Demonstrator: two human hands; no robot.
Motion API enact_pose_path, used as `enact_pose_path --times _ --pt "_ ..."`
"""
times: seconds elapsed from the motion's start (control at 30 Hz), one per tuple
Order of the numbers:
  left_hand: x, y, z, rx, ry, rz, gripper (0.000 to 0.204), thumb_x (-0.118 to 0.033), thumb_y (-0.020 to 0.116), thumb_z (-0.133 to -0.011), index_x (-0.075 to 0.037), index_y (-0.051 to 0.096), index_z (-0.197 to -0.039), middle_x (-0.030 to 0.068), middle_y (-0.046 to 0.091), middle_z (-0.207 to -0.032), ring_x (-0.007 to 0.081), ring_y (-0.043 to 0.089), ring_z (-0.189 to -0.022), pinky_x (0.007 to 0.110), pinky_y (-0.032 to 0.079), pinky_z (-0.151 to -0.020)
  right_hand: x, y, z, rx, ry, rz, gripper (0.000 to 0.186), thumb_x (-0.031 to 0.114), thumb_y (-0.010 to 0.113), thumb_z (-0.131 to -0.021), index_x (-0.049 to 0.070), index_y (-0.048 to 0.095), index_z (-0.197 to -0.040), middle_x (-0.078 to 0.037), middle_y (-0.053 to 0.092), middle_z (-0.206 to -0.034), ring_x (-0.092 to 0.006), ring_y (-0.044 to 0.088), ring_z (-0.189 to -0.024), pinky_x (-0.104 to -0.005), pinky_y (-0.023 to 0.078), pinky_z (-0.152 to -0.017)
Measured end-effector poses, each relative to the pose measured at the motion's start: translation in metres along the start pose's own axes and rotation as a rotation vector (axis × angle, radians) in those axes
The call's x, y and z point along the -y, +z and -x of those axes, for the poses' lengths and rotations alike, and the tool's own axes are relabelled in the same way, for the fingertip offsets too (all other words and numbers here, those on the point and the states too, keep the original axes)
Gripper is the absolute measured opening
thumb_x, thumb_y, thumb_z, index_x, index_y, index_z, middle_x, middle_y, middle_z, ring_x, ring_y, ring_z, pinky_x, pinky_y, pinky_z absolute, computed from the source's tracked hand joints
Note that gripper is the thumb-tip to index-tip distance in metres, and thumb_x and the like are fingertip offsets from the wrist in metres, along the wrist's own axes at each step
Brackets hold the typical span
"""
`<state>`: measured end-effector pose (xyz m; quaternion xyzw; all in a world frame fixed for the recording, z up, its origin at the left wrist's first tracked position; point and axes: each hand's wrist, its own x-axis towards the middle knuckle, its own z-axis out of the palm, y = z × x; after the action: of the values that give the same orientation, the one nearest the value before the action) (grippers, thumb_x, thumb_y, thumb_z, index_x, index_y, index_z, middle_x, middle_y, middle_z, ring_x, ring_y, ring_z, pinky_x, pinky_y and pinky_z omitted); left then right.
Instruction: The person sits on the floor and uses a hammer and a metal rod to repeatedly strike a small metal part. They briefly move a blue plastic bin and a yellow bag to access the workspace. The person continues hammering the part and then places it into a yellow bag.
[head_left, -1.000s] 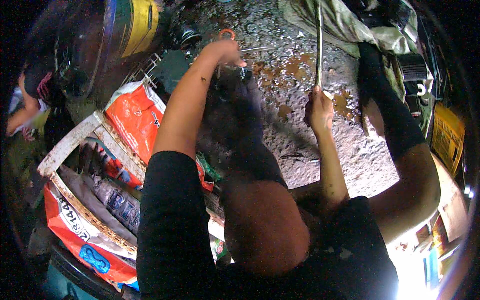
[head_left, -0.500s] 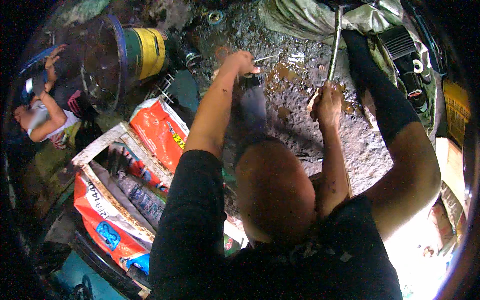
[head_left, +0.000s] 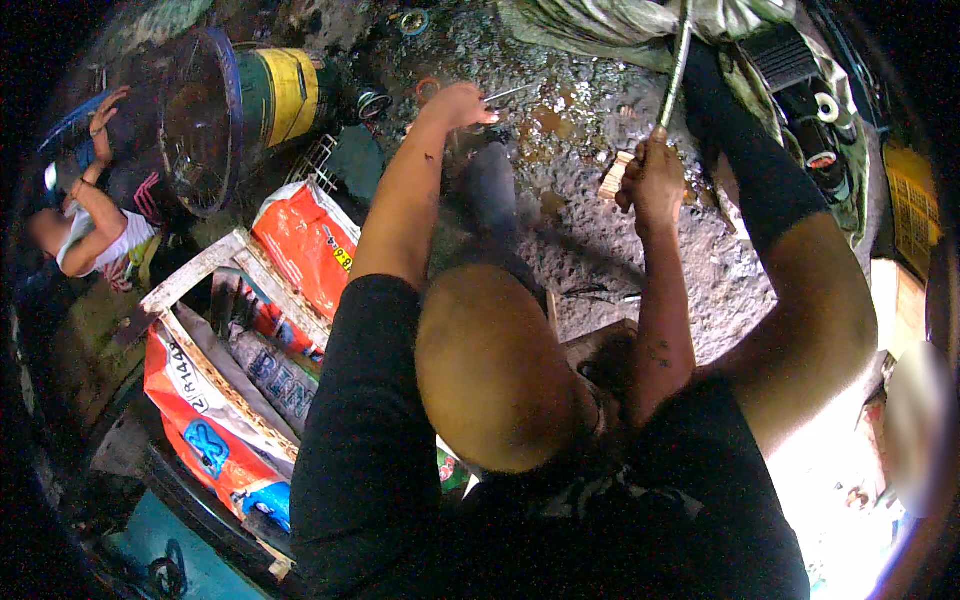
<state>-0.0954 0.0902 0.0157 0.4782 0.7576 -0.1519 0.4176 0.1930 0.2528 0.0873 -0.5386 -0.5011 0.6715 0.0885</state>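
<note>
My left hand (head_left: 460, 106) is closed, fingers curled, beside a thin metal rod (head_left: 510, 93) that extends rightward; what it grips is unclear. An orange ring (head_left: 427, 86) lies just behind it. My right hand (head_left: 652, 175) is wrapped round the lower end of a long silvery tube (head_left: 677, 70) reaching up to the frame's top. Left of those fingers sits a small pale ribbed block (head_left: 614, 174). My bent knees frame both forearms, over a rough, wet, stained floor (head_left: 590, 250).
At left, another person (head_left: 100, 230) has arms raised near a bicycle wheel (head_left: 200, 165) and yellow-banded drum (head_left: 285, 95). Orange sacks (head_left: 300, 235) and a rusty white frame (head_left: 180, 275) flank me. Right: crumpled tarp (head_left: 560, 22), dark cylindrical items (head_left: 815, 140), yellow crate (head_left: 905, 215).
My view has shifted, showing more of the other person, whose raised arms came into sight. My right hand sits higher in the picture, still gripping the tube; my left stays near the rod.
</note>
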Motion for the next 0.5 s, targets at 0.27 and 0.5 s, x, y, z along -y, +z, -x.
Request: enact_pose_path --times 0.27,0.5 --pt "0.023 0.019 0.002 -0.228 -0.04 0.218 0.069 -0.057 0.072 -0.075 -0.004 0.064 -0.118 0.0214 0.063 -0.118 0.0335 0.06 -0.111 0.043 0.047 -0.095 -0.02 0.036 0.01 0.033 0.093 -0.053 0.05 0.049 0.041 -0.1 0.012 0.045 -0.066 0.001 0.039 -0.052 -0.0123 0.038 -0.04 -0.0308 0.029 -0.039" --pt "0.048 0.042 0.042 -0.438 -0.152 0.427 0.05 -0.048 0.068 -0.077 -0.009 0.069 -0.108 0.0199 0.069 -0.098 0.038 0.065 -0.095 0.047 0.052 -0.084 -0.088 0.051 0.006 0.078 0.074 0.075 0.051 0.048 0.038 -0.102 0.012 0.043 -0.066 0.004 0.036 -0.055 -0.0086 0.032 -0.047 -0.0291 0.027 -0.044"
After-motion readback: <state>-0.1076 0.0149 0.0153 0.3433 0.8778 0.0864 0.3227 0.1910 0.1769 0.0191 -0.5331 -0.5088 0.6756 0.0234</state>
